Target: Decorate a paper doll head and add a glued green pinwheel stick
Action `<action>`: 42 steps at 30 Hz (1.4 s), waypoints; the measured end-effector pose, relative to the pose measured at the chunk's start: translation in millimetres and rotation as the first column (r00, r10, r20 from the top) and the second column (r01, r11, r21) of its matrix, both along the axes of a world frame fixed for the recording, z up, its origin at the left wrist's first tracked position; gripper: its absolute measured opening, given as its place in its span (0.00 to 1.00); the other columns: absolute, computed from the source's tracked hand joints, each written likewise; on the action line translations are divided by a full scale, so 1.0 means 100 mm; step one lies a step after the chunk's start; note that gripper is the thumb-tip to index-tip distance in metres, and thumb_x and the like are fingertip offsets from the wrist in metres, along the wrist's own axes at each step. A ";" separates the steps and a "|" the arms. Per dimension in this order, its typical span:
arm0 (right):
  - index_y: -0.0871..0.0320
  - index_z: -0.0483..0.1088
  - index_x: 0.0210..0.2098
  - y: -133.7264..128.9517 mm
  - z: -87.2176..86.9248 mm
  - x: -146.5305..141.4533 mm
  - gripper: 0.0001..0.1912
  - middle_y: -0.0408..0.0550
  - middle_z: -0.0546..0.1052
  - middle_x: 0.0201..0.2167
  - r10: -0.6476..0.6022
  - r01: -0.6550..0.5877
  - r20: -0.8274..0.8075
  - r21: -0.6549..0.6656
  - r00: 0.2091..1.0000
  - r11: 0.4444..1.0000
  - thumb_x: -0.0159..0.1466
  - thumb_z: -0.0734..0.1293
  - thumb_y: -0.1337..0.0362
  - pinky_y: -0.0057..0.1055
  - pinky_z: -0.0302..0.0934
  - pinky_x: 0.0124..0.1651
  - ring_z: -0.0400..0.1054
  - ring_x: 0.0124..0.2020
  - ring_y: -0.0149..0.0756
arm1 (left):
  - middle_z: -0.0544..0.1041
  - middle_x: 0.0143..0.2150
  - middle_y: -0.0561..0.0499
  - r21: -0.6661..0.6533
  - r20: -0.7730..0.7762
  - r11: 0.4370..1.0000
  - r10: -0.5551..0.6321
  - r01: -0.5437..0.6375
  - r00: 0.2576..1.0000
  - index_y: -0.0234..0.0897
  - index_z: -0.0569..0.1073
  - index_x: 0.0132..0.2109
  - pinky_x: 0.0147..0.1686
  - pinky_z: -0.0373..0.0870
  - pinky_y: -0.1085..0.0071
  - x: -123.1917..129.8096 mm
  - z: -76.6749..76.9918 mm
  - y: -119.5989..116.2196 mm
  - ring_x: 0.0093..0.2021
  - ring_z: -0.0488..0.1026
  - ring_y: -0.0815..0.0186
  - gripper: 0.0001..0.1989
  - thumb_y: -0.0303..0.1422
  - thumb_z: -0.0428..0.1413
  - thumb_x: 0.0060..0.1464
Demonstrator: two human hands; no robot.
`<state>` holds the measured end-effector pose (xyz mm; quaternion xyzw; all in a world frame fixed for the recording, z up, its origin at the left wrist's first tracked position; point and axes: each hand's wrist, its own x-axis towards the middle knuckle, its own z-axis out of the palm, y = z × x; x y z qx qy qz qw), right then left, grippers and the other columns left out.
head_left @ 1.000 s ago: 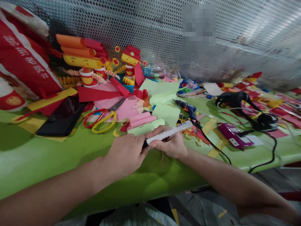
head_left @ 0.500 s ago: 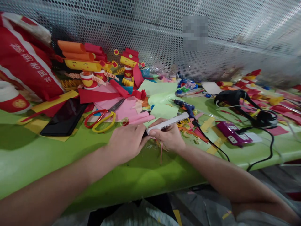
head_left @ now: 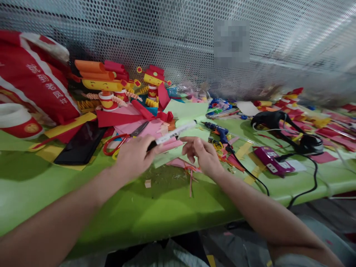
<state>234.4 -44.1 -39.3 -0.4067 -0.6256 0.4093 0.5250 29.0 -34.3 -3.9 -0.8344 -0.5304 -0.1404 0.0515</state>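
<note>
My left hand [head_left: 135,155] is closed on the black-capped end of a white marker [head_left: 178,132], whose other end points up and to the right. My right hand [head_left: 204,155] is apart from the marker, fingers loosely bent and spread, with nothing in it. Under and between the hands are pale green paper [head_left: 164,157], pink scraps and thin strips of paper [head_left: 190,181]. Scissors [head_left: 139,129] with red and yellow handles lie partly hidden behind my left hand. A blue glue gun [head_left: 221,132] lies just beyond my right hand.
A black phone [head_left: 80,144] and a red-and-white paper cup [head_left: 20,120] are at left. Paper figures [head_left: 104,87] stand behind. A purple power strip [head_left: 272,161], with a black cord, and a black strapped device [head_left: 289,129] lie at right. A perforated metal panel [head_left: 178,44] rises at the back.
My hands have moved apart. The marker has left my right hand and is now held by my left hand alone, further left; my right hand's fingers have opened.
</note>
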 end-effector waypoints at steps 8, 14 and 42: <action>0.58 0.71 0.41 0.46 0.43 0.21 0.14 0.54 0.73 0.46 -0.474 0.105 0.698 0.502 0.537 0.858 0.60 0.59 0.63 0.41 0.57 0.50 0.65 0.47 0.44 | 0.75 0.31 0.42 0.040 -0.170 0.977 0.214 -0.210 0.962 0.36 0.71 0.37 0.27 0.64 0.68 -0.25 -0.05 0.34 0.36 0.73 0.56 0.15 0.37 0.43 0.55; 0.61 0.62 0.55 0.97 0.48 0.21 0.23 0.56 0.69 0.54 -0.244 -0.018 0.970 0.245 0.009 0.969 0.60 0.56 0.69 0.48 0.46 0.57 0.61 0.55 0.45 | 0.75 0.31 0.40 -0.014 -0.218 0.991 0.128 -0.134 0.967 0.33 0.72 0.37 0.33 0.66 0.64 -0.28 -0.15 0.38 0.39 0.72 0.53 0.16 0.38 0.43 0.57; 0.61 0.69 0.50 1.73 0.48 0.06 0.21 0.60 0.72 0.50 -0.057 0.202 0.985 0.091 -0.165 0.975 0.58 0.58 0.69 0.40 0.62 0.45 0.67 0.49 0.50 | 0.76 0.34 0.42 0.014 -0.167 0.995 -0.098 0.102 0.981 0.32 0.73 0.38 0.37 0.65 0.63 -0.18 -0.09 0.22 0.40 0.70 0.55 0.19 0.38 0.41 0.60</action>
